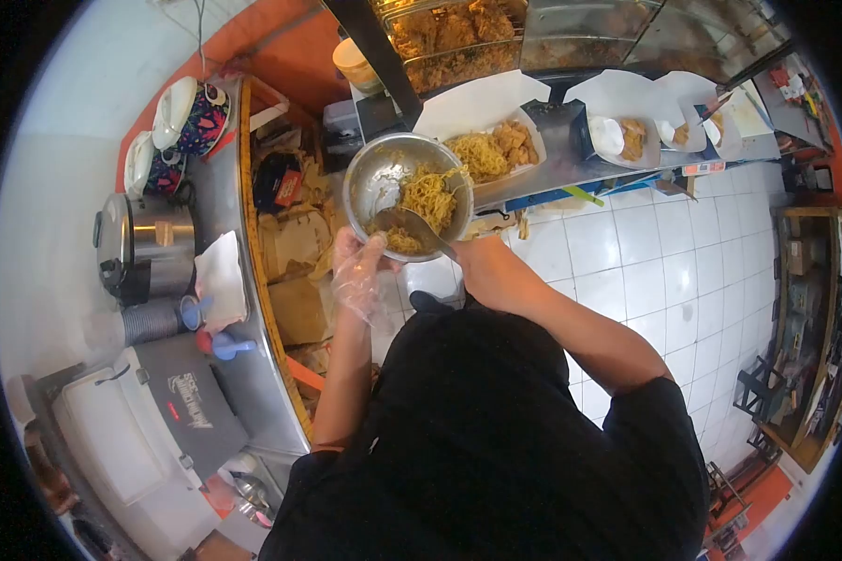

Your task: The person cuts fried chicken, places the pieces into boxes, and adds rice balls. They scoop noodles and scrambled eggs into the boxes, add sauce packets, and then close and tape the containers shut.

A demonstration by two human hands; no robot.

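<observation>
My left hand (360,266), in a thin clear plastic glove, grips the near rim of a round metal bowl (376,178) of yellow noodles (428,194). My right hand (482,265) holds a metal spoon (412,224) whose scoop lies in the noodles at the bowl's near side. Just beyond the bowl, a white paper tray (482,103) on the counter carries noodles and fried pieces (515,142).
More paper trays with rice (606,136) and fried pieces (633,138) line the steel counter (617,166). Above them is a glass case of fried food (449,37). To the left stand a rice cooker (145,245), stacked plates (173,112) and a grey machine (150,411). White floor tiles (646,271) lie right.
</observation>
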